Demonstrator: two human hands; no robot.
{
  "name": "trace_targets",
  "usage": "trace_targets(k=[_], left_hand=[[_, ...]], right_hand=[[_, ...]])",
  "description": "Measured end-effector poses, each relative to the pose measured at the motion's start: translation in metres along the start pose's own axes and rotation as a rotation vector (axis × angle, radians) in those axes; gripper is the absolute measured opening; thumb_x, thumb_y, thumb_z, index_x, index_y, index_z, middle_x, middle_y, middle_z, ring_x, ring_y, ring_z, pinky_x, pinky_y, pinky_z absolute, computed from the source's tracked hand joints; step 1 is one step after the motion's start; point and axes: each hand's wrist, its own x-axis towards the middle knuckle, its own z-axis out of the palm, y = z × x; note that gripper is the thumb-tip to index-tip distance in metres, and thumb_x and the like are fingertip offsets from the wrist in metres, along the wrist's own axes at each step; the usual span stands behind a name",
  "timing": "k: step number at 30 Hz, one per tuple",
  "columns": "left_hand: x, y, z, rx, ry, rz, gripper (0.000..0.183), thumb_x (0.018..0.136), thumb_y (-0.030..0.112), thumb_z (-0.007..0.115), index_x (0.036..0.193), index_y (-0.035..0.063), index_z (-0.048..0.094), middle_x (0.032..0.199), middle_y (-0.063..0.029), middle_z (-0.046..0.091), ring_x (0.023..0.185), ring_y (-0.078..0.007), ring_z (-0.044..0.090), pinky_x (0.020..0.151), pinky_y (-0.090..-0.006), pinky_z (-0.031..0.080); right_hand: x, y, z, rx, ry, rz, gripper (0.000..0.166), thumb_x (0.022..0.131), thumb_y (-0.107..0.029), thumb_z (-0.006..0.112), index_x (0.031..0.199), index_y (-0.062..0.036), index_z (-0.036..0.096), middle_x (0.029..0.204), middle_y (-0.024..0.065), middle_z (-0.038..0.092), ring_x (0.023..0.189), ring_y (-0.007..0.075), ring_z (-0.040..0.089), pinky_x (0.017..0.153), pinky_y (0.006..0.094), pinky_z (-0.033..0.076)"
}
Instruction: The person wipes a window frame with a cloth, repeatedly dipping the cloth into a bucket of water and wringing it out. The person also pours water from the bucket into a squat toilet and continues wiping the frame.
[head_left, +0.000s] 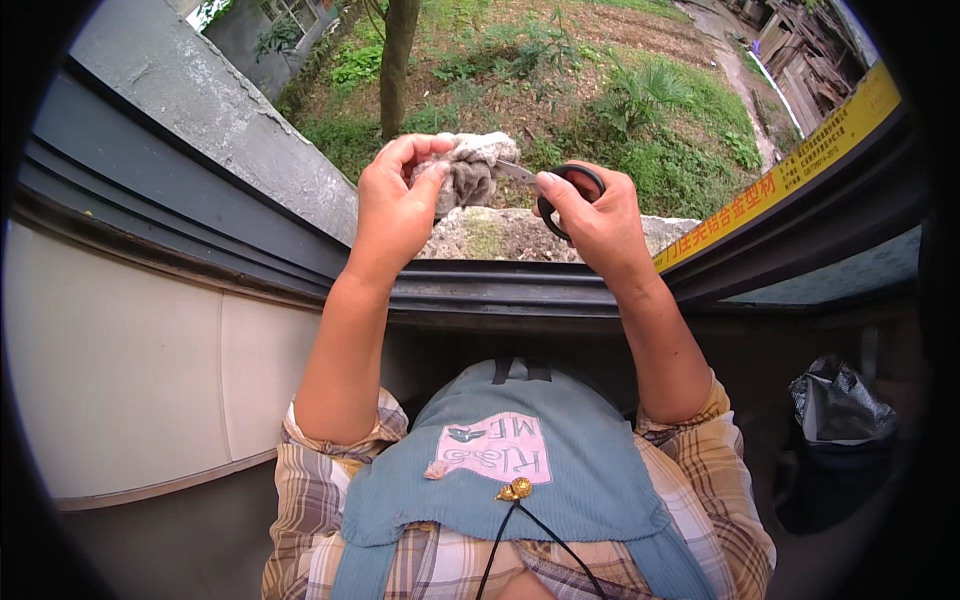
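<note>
Both my hands reach out through a window opening, above the outer ledge. My left hand (401, 191) grips a crumpled, dirty grey-white cloth (472, 176) between thumb and fingers. In my right hand (596, 206) is a pair of scissors (559, 214) with black handles, my thumb and fingers around the loops. The metal blades point left and their tips meet the right side of the cloth. Whether the tips lie against the cloth or inside its folds is hidden.
A dark metal window track (502, 289) runs below my forearms. A rough concrete ledge (510, 232) lies beyond it. On the right, the window frame carries a yellow strip (772, 180) with writing. A dark bin with a bag (840, 412) stands indoors at right. Outside is a tree trunk (397, 67).
</note>
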Motion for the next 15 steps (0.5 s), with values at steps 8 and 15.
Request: trace_targets(k=[8,15], left_hand=[[-0.036,0.012,0.001,-0.542,-0.251,-0.326,0.018,0.094,0.005,0.058,0.109,-0.0035,0.062,0.101,-0.0088,0.068,0.092,-0.0121,0.064,0.084,-0.0266,0.052],[-0.096,-0.04,-0.013,-0.848,-0.191,-0.758,0.015,0.091,0.005,0.057,0.105,-0.0003,0.061,0.1,-0.0095,0.067,0.089,-0.0164,0.066,0.081,-0.0302,0.054]], right_hand=[[-0.04,-0.006,-0.024,0.002,-0.177,0.214,0.021,0.089,-0.013,0.064,0.078,0.0051,0.063,0.063,-0.0012,0.058,0.059,0.0042,0.045,0.051,0.0252,0.036],[-0.038,0.014,-0.018,-0.219,-0.468,0.539,0.028,0.086,-0.025,0.066,0.073,-0.0008,0.068,0.061,0.0016,0.063,0.047,0.0062,0.049,0.042,0.0234,0.037]])
